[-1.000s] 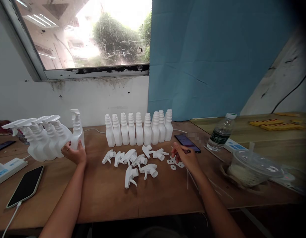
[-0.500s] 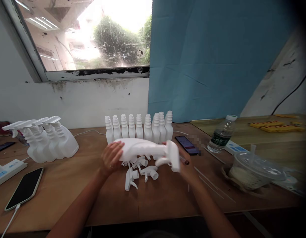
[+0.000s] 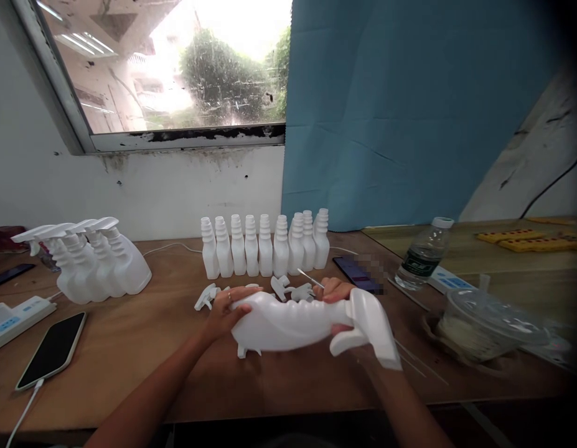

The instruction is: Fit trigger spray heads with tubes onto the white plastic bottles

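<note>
A white spray bottle [image 3: 288,323] lies sideways in the air above the table, its trigger head [image 3: 370,326] pointing right. My left hand [image 3: 229,309] is closed round the bottle's base. At the neck, just below the trigger head, my right hand [image 3: 340,298] grips the same bottle, and a thin pointed tool [image 3: 310,278] sticks out from its fingers. Loose white trigger heads [image 3: 206,297] lie on the table behind and under the bottle, partly hidden. Behind them stands a row of several open white bottles [image 3: 265,249].
Several bottles with trigger heads [image 3: 101,261] stand at the left, near a charging phone [image 3: 52,350] and a power strip [image 3: 22,323]. Rightward are another phone [image 3: 358,274], a water bottle [image 3: 421,258], thin tubes [image 3: 421,361] and a lidded plastic cup [image 3: 484,330].
The held bottle has come nearer and turned, its head now farther right and lower. Both hands moved with it, and the pointed tool now shows above the bottle.
</note>
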The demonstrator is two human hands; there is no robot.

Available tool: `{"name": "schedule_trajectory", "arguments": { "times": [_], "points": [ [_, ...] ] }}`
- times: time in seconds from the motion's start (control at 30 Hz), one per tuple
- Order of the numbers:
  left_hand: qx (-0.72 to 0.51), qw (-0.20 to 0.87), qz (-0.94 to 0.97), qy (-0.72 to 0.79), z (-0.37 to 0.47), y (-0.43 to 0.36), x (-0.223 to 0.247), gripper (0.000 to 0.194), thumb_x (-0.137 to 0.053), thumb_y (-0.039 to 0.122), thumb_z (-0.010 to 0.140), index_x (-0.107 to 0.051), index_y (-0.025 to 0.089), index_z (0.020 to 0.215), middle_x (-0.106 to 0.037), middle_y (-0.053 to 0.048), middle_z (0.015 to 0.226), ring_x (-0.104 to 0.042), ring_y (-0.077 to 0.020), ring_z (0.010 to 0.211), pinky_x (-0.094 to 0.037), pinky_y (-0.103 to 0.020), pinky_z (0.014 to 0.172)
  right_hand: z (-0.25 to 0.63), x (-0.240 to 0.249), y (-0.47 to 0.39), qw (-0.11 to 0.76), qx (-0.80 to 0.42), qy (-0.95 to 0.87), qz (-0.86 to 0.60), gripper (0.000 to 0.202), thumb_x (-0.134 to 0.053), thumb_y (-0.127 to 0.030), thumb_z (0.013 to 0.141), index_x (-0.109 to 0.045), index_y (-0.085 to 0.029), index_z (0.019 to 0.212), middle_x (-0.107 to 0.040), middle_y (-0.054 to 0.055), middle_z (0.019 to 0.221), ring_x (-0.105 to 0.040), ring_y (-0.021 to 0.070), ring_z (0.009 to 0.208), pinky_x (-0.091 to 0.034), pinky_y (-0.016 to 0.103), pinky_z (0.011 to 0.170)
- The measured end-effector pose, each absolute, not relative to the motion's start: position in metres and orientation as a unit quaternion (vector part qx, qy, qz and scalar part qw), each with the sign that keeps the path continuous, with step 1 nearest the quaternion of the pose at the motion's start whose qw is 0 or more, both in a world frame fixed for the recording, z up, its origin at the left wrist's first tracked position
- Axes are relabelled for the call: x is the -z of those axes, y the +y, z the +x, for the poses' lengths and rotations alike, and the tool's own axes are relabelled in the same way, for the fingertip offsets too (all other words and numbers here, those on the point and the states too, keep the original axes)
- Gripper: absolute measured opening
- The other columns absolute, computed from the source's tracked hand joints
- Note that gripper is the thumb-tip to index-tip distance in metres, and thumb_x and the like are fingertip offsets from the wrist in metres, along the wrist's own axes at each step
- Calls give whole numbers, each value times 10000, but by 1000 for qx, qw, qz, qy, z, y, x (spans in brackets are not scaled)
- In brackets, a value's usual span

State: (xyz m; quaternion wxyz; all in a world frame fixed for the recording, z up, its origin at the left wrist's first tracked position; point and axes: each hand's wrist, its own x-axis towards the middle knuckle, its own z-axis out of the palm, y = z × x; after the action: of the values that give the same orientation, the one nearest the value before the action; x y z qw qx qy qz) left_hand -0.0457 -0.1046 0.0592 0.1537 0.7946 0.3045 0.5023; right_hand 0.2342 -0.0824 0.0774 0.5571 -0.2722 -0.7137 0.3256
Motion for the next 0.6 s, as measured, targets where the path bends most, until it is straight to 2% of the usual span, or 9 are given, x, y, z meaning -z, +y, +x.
{"name": "schedule_trajectory", "arguments": {
  "times": [0.03, 0.07, 0.13, 0.2, 0.27, 0.37, 0.47, 0.6],
  "points": [
    [-485, 203, 790, 314, -45, -106, -62, 417, -471, 467, 968, -702, 177, 1161, -743, -127, 994, -696, -228, 812, -538, -296, 639, 235, -80, -84, 565, -330, -710, -259, 671, -607, -919, 423, -552, -314, 707, -495, 57, 671, -541, 305, 714, -487, 487, 719],
    [-467, 274, 775, 325, -45, -107, -65, 458, -488, 514, 949, -726, 161, 1118, -745, -125, 949, -684, -212, 744, -511, -268, 581, 235, -82, -87, 571, -343, -704, -247, 670, -618, -908, 428, -562, -310, 725, -511, 55, 678, -545, 290, 695, -491, 470, 696],
    [-431, 421, 720, 345, -44, -107, -69, 585, -549, 636, 865, -749, 123, 1063, -734, -122, 860, -628, -170, 618, -436, -226, 495, 238, -88, -94, 573, -392, -683, -226, 600, -630, -832, 566, -597, -309, 857, -564, 55, 748, -570, 269, 719, -495, 441, 701],
    [-409, 508, 669, 356, -43, -106, -71, 681, -598, 708, 782, -753, 99, 1045, -717, -121, 818, -581, -146, 578, -395, -209, 479, 240, -95, -102, 567, -450, -661, -198, 501, -647, -696, 705, -591, -318, 1029, -599, 53, 838, -590, 253, 774, -495, 421, 736],
    [-408, 518, 660, 360, -42, -105, -70, 682, -609, 706, 775, -749, 100, 1055, -707, -116, 808, -562, -134, 576, -384, -203, 485, 241, -102, -108, 549, -478, -665, -170, 478, -720, -584, 715, -580, -318, 1086, -602, 54, 915, -593, 247, 842, -494, 404, 772],
    [-410, 533, 644, 364, -40, -105, -67, 659, -614, 689, 785, -737, 116, 1087, -703, -116, 854, -556, -126, 597, -379, -197, 496, 238, -106, -108, 529, -467, -694, -143, 467, -819, -501, 639, -587, -291, 986, -581, 61, 968, -575, 257, 921, -493, 403, 821],
    [-405, 541, 640, 367, -38, -104, -64, 654, -621, 684, 784, -727, 121, 1100, -698, -115, 865, -568, -131, 617, -388, -199, 508, 233, -101, -101, 551, -448, -691, -135, 459, -825, -566, 596, -583, -280, 861, -559, 48, 904, -563, 251, 868, -498, 407, 792],
    [-378, 543, 650, 374, -39, -103, -63, 667, -588, 706, 794, -731, 119, 1076, -689, -110, 805, -605, -159, 615, -433, -227, 520, 231, -90, -95, 575, -461, -667, -111, 361, -665, -646, 726, -660, -316, 873, -558, 54, 915, -571, 254, 840, -490, 432, 802]
  ]
}}
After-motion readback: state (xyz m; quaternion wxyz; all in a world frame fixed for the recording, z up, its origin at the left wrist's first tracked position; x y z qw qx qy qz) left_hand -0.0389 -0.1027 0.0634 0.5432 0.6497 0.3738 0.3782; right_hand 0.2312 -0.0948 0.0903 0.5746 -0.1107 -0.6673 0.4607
